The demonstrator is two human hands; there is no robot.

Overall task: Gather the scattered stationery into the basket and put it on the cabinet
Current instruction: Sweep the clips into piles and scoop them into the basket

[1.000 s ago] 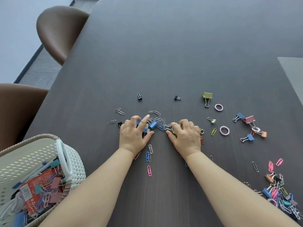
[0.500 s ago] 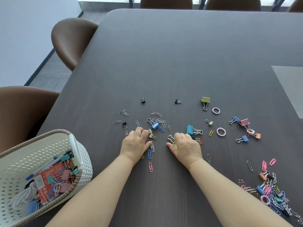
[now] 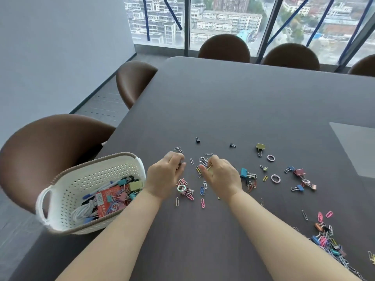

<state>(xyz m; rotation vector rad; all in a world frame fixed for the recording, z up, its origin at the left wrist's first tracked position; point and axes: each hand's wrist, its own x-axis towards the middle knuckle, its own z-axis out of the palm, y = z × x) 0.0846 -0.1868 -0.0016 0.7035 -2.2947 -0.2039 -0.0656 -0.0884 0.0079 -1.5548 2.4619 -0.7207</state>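
Note:
Coloured paper clips (image 3: 203,190) and binder clips lie scattered on the dark table (image 3: 243,102). My left hand (image 3: 165,175) is curled with its fingertips pinched together over small clips. My right hand (image 3: 221,174) is beside it, fingers closed around a few clips, one silver clip sticking out above the thumb. A white perforated basket (image 3: 67,186) stands at the table's left edge, holding pens, a red packet, a white cord and binder clips. A blue binder clip (image 3: 244,172) lies just right of my right hand.
A dense pile of clips (image 3: 328,240) sits near the front right edge. A yellow binder clip (image 3: 260,148), two black ones and pale rubber rings (image 3: 275,178) lie further out. Brown chairs (image 3: 48,142) surround the table. Windows are at the far end.
The view has tilted up, so the basket, chairs and windows show more. Both hands have lifted slightly off the table and closed their fingers on clips from the heap between them.

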